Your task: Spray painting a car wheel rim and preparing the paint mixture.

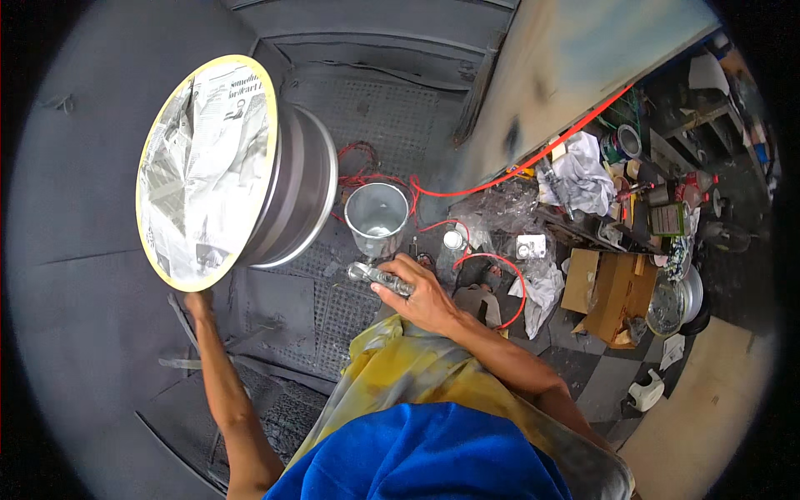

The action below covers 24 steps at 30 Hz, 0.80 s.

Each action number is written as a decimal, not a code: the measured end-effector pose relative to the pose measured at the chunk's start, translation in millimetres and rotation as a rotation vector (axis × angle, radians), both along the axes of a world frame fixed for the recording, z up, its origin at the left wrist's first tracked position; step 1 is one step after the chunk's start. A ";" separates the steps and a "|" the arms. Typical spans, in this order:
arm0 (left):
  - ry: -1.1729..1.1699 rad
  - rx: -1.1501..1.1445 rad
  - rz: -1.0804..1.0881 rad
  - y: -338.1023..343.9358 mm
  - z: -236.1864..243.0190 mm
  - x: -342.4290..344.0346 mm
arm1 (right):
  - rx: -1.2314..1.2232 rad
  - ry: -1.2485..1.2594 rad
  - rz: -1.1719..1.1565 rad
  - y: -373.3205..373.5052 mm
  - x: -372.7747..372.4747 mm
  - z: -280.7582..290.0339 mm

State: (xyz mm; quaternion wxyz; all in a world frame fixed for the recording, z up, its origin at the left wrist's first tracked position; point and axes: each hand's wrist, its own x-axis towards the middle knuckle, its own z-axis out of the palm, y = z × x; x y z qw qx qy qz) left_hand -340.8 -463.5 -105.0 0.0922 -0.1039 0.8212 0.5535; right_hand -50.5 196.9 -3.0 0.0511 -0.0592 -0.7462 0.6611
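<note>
Two arms of mine reach in. My right hand point(425, 300) is closed around a spray gun point(379, 278) with a see-through cup point(377, 218), just right of the wheel rim point(292, 187). That rim is at the left, its face covered with newspaper point(204, 183) inside a ring of yellow masking tape point(185, 284). My left hand point(198, 302) is at the rim's near edge, mostly hidden, so I can't tell whether it grips. A red hose point(517, 177) lies tangled beyond the cup, and one loop curves close to my right forearm. The right side is cluttered: crumpled clear plastic point(500, 207), a white cloth point(583, 171), an open cardboard box point(621, 287), and an open paint can point(625, 142) farther off. Right of the box stand other wheel rims point(692, 293); nearer, a white plastic container point(646, 390) lies on the checkered floor point(602, 379). A large pale panel point(567, 67) slants at the far right.
</note>
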 end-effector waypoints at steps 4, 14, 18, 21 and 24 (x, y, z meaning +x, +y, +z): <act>-0.456 0.542 0.467 108.6 -94.7 35.9 | 0.104 -0.027 -0.095 2.8 -10.3 -16.2; -0.552 0.848 0.761 208.9 -80.4 48.4 | 0.237 0.051 -0.329 24.2 4.2 4.5; -0.543 0.912 0.829 201.5 -87.1 47.1 | 0.260 0.056 -0.319 0.6 43.8 2.8; -0.569 0.996 0.794 199.6 -90.6 48.0 | 0.239 0.021 -0.331 -28.1 82.1 -14.3; -0.597 0.989 0.720 204.4 -92.5 52.2 | 0.250 -0.064 -0.346 -59.3 123.1 -24.6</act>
